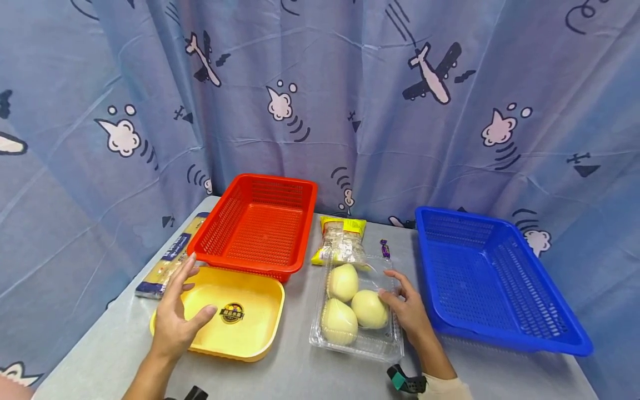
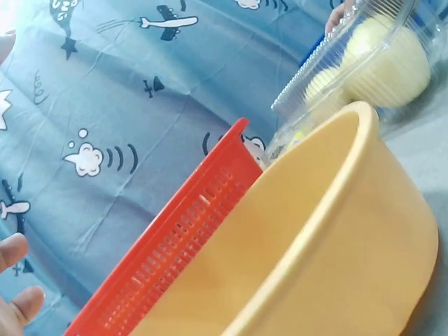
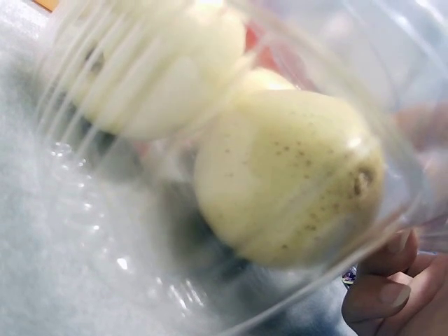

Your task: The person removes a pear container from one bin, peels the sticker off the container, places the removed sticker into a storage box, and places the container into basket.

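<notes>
My right hand (image 1: 411, 312) grips the right side of a clear plastic clamshell box (image 1: 362, 347), thumb over its top. In the right wrist view its curled fingers (image 3: 381, 294) are at the box's edge. Inside the box are three pale yellow pears (image 1: 370, 309); one speckled pear (image 3: 290, 178) shows close up through the plastic. My left hand (image 1: 175, 316), fingers spread and holding nothing, is above the left side of a yellow plastic basin (image 1: 250, 339) with a round dark label. In the left wrist view, two fingertips (image 2: 28, 302) show at the left edge, apart from the basin.
A red basket (image 1: 265, 236) stands behind the basin, beside a long gold-and-blue packet (image 1: 167, 258). Behind the box lie a yellow snack bag (image 1: 342, 236) and a small purple-wrapped candy (image 1: 385, 249). A blue basket (image 1: 492, 283) stands at right, and a patterned curtain (image 1: 320, 100) hangs behind.
</notes>
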The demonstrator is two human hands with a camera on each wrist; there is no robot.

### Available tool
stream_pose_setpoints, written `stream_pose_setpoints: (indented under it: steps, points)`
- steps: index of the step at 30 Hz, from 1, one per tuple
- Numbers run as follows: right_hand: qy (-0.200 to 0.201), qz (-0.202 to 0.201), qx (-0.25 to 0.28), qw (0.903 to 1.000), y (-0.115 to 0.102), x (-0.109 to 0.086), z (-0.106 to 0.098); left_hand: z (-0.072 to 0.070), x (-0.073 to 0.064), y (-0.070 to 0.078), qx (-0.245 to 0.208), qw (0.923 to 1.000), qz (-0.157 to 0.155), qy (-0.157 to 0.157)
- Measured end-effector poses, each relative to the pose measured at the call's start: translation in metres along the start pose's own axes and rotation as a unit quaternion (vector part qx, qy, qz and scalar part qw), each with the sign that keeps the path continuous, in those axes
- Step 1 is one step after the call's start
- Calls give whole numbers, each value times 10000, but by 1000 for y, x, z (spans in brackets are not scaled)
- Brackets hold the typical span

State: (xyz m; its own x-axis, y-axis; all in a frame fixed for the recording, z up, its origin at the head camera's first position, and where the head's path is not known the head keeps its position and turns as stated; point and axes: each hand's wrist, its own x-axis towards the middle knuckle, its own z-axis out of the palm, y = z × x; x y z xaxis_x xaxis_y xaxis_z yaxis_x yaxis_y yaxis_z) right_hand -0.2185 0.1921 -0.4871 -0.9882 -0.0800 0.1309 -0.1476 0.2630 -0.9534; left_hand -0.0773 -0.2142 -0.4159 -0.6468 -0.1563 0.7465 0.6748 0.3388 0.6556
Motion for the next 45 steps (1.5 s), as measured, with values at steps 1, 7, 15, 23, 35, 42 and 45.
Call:
stream_pose_setpoints:
  steps: [1,7,15,23,35,42,45]
  points:
    - [7,-1,-7,10000,0,0,0,2,2,3,-17,10000,3,4]
    - [24,44,-29,10000,0,1,-1,10,5,1,-154,9999,-36,-14]
    - [-8,64,-22,10000,0,0,-2,18,3,-24,-346,9992,189,6]
    - [-102,171,-38,9998,-21,-7,-2,29,3,-24,-452,9989,68,-78]
    - [-112,53,36,9999,-41,-15,0,51,8,-28,-830,9958,263,-285]
    - [-105,-9,91,9999,-39,-15,1,62,11,-26,-942,9940,415,-373]
    - [-110,-24,92,9999,-39,-15,1,68,11,-26,-1024,9930,436,-396]
